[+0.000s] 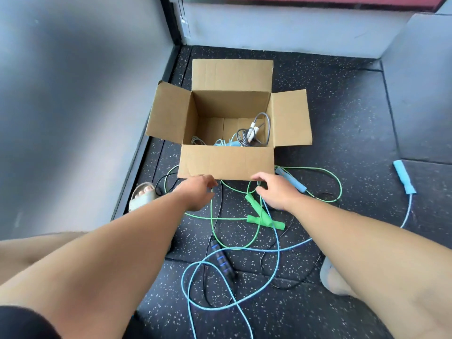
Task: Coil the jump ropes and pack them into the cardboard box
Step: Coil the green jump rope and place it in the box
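Observation:
An open cardboard box stands on the dark speckled floor, flaps spread, with a coiled grey rope and a light blue one inside. Loose ropes lie tangled in front of it: a green rope with green handles, a light blue rope with one blue handle near the box and another far right, and a black rope with a black handle. My left hand and my right hand hover just before the box's front flap, fingers loosely curled, holding nothing.
A grey wall runs along the left and a low white ledge behind the box. My sandalled left foot is by the wall; my right foot is at the lower right. A grey block stands at the right.

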